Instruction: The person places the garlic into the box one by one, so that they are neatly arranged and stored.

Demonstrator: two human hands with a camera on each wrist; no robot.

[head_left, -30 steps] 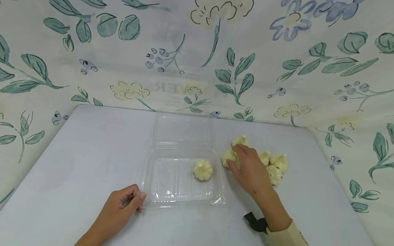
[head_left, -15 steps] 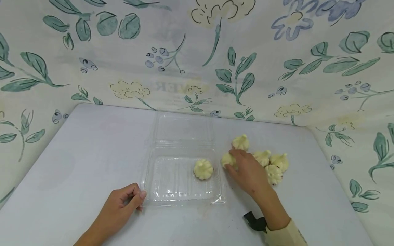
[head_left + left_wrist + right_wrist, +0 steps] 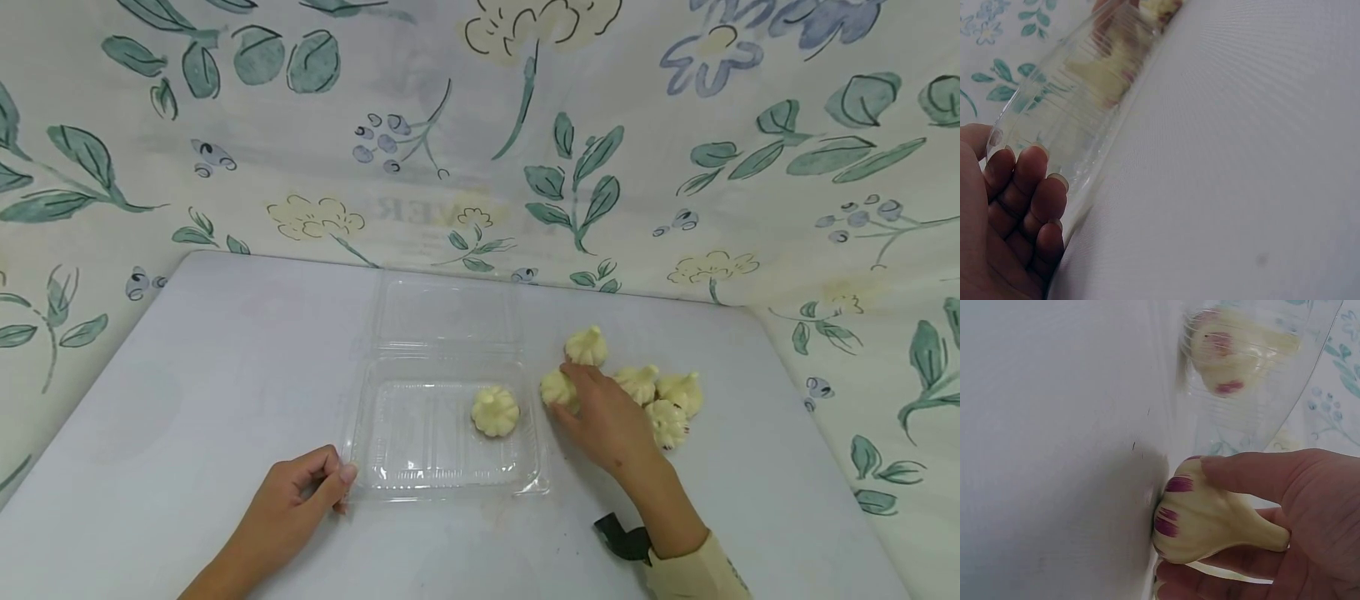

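On the white table (image 3: 202, 367), left and right hands (image 3: 288, 504) (image 3: 611, 421) pinch a clear container (image 3: 408, 433) and garlic bulb (image 3: 1204, 519) respectively.

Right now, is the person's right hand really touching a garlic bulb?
Touching. The right wrist view shows it plainly: the right hand holds a garlic bulb, its thumb lying directly against the bulb's side.

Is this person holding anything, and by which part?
Yes: the right hand grips a garlic bulb by its rounded body; the left hand pinches the clear container by its left edge, near the front corner.
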